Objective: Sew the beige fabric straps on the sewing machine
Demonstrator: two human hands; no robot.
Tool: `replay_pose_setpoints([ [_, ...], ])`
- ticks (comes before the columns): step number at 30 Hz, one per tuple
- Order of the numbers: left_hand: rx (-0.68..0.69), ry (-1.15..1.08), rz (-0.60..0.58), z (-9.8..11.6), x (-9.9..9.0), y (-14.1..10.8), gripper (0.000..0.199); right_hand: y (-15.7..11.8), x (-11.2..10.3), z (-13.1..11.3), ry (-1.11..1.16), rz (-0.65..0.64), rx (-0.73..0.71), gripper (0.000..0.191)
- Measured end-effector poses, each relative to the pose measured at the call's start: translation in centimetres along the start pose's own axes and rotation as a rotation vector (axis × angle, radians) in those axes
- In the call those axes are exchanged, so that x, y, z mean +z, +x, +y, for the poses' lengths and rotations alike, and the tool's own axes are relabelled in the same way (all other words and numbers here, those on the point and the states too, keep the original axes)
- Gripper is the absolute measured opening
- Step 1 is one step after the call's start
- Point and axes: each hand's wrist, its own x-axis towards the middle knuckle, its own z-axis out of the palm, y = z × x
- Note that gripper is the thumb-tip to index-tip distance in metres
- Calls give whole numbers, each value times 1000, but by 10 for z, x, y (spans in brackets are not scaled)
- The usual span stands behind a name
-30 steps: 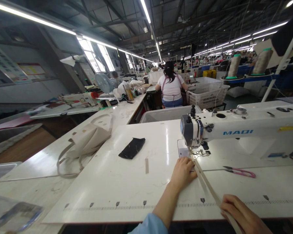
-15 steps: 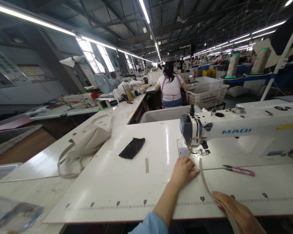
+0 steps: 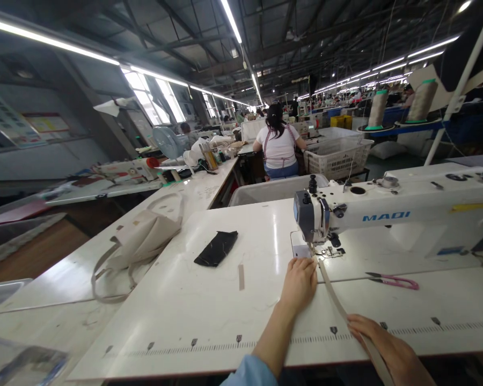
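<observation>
A long beige fabric strap runs from the needle area of the white sewing machine toward the table's front edge. My right hand has its fingers closed around the strap's lower part, near that edge. Just in front of the presser foot, my left hand lies on the table, fingers together and curled down at the strap's far end. The fingertips partly hide what lies beneath them. Pink-handled thread snips lie to the right of the strap.
On the white table, which has a printed ruler, lie a black fabric piece and a short beige strip. A beige bag piece with straps rests at left. Thread cones stand at right. A person sits ahead beside a basket.
The strap's far end has moved left and forward to the presser foot, against my left hand's fingertips. My left hand has shifted slightly left. My right hand still holds the strap.
</observation>
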Motion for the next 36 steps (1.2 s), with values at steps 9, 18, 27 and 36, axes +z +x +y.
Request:
replay_pose_setpoints([
  [9,39,-19,-55,0,-4,-1,30,27,0,-9,-18,26,-27,23],
  [18,20,64,-39,-1,1,1,32,28,14,-4,-76,62,-86,24],
  [27,27,111,-55,-3,3,0,31,16,25,11,-115,55,-125,28],
  [36,-2,131,-56,-2,2,-2,33,11,33,17,-153,67,-104,30],
])
